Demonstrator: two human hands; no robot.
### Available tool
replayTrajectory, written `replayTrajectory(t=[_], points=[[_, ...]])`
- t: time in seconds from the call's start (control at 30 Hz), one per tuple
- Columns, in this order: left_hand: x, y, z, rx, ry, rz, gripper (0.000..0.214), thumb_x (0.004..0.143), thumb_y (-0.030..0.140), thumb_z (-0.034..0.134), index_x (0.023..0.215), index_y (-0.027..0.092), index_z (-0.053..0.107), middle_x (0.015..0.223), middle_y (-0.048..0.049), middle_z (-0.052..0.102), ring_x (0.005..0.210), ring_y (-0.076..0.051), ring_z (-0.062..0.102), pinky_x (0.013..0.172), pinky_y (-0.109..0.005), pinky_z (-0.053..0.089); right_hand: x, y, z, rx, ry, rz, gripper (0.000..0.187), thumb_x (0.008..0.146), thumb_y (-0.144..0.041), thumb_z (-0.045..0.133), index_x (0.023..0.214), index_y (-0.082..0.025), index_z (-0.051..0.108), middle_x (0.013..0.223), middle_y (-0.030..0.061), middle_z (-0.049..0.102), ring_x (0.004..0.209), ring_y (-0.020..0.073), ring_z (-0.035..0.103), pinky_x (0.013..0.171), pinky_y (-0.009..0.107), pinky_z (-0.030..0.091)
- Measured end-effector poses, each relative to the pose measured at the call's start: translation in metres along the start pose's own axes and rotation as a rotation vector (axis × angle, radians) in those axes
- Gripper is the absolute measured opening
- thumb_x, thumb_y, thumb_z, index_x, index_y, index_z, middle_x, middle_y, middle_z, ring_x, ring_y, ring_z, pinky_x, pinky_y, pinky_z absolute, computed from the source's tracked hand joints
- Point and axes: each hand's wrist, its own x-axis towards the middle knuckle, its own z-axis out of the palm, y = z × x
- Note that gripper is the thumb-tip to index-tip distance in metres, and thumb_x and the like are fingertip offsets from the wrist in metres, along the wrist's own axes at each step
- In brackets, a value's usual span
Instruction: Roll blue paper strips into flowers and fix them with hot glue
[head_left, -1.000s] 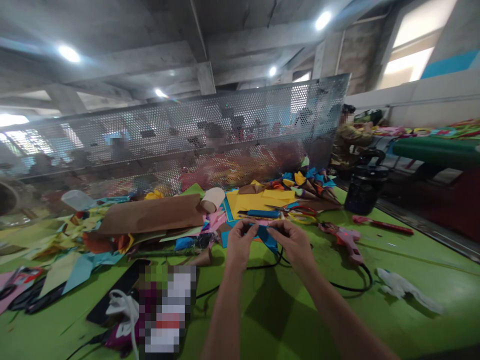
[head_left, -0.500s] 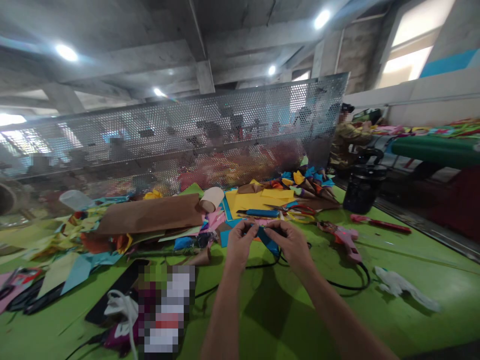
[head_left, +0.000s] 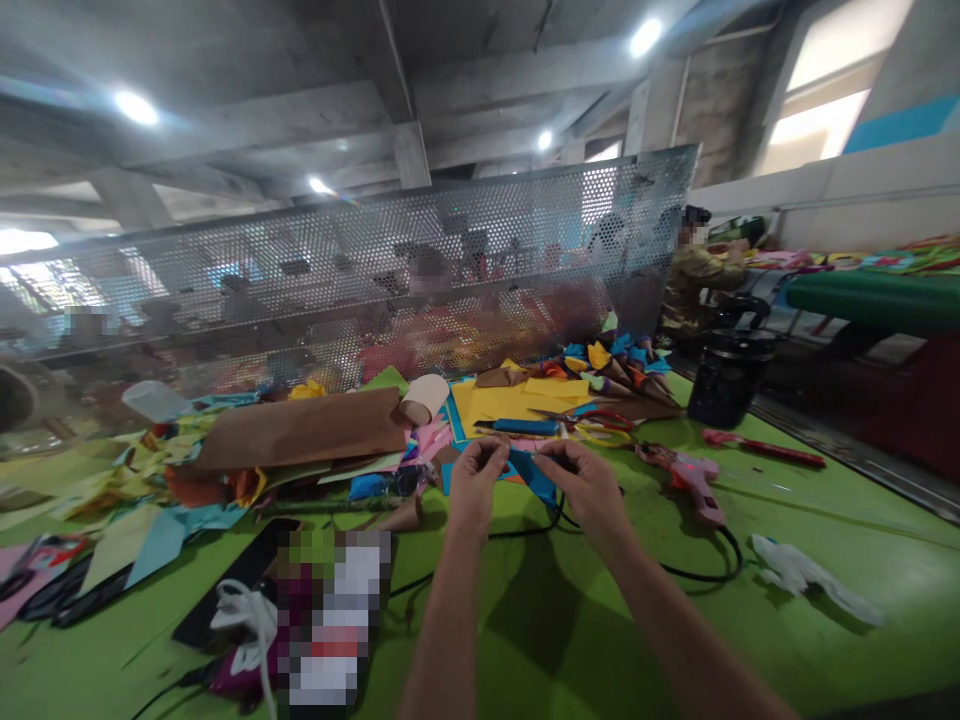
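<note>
Both of my hands are raised over the green table and pinch one small piece of blue paper between them. My left hand has its fingers curled and grips the paper's left end. My right hand is closed on the right end, thumb and forefinger together. Just beyond the hands lie yellow paper sheets, a blue-handled tool and scissors.
A pink glue gun with a black cord lies right of my hands, a red-handled tool and a black jar beyond it. Brown paper, coloured scraps and paper cones crowd the back. A perforated metal screen stands behind; people sit beyond it.
My hands have stayed in place and worked the blue paper between the fingertips; its folded edge now stands a little higher between the two hands.
</note>
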Motion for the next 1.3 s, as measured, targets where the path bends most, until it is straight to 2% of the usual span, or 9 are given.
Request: replayTrajectory(t=[0.2,0.33,0.47,0.63,0.87,1.13,1.3], points=[[0.000,0.002,0.001,0.052,-0.063,0.023,0.027,0.066,0.036,0.080,0.080,0.016,0.067,0.070,0.0013,0.063,0.065,-0.011,0.055,0.064,-0.022,0.044,-0.001,-0.002,0.000,-0.011,-0.001,-0.005,0.025,0.069,-0.043,0.073,0.074,-0.019,0.069,0.069,0.0028,0.068,0.063,0.0167,0.058,0.058,0.026,0.046],[0.002,0.002,-0.002,0.035,0.005,0.003,0.030,0.062,0.039,0.081,0.075,0.016,0.066,0.066,0.0021,0.062,0.064,-0.012,0.054,0.064,-0.024,0.044,0.000,-0.004,-0.001,-0.042,-0.006,0.001,0.029,0.069,-0.045,0.072,0.083,-0.019,0.071,0.075,0.0036,0.070,0.065,0.0173,0.060,0.060,0.027,0.047],[0.004,0.003,-0.005,0.046,0.034,0.012,0.030,0.062,0.040,0.080,0.075,0.016,0.067,0.067,0.0013,0.063,0.064,-0.011,0.054,0.063,-0.023,0.043,0.008,-0.005,-0.005,-0.105,-0.028,-0.009,0.027,0.071,-0.044,0.072,0.078,-0.019,0.071,0.067,0.0021,0.067,0.060,0.0159,0.056,0.056,0.026,0.043],[0.004,0.004,-0.008,0.084,0.037,0.036,0.028,0.063,0.038,0.079,0.076,0.015,0.069,0.069,-0.0007,0.066,0.063,-0.012,0.054,0.061,-0.023,0.042,0.025,-0.013,-0.004,-0.115,-0.135,-0.024,0.025,0.067,-0.043,0.074,0.072,-0.019,0.071,0.064,0.0015,0.067,0.059,0.0158,0.056,0.055,0.026,0.044],[0.008,0.001,-0.010,0.068,0.088,0.014,0.028,0.062,0.040,0.079,0.073,0.016,0.069,0.061,0.0011,0.063,0.054,-0.010,0.051,0.054,-0.022,0.041,0.041,-0.017,-0.004,-0.082,-0.287,0.037,0.033,0.067,-0.050,0.075,0.077,-0.018,0.075,0.074,0.0047,0.074,0.066,0.0192,0.064,0.063,0.030,0.051],[0.004,-0.013,-0.001,0.081,0.066,-0.029,0.023,0.065,0.036,0.080,0.073,0.016,0.071,0.065,-0.0020,0.067,0.060,-0.014,0.058,0.060,-0.026,0.048,0.036,0.003,-0.018,-0.100,-0.217,0.045,0.031,0.069,-0.049,0.075,0.076,-0.019,0.074,0.069,0.0036,0.070,0.062,0.0181,0.059,0.058,0.029,0.047],[0.000,-0.012,0.005,0.082,0.075,-0.027,0.022,0.064,0.036,0.081,0.071,0.017,0.072,0.063,-0.0017,0.066,0.059,-0.014,0.057,0.059,-0.026,0.048,0.034,0.005,-0.022,-0.139,-0.194,0.000,0.030,0.072,-0.048,0.073,0.077,-0.018,0.072,0.069,0.0040,0.068,0.063,0.0186,0.057,0.059,0.029,0.045]])
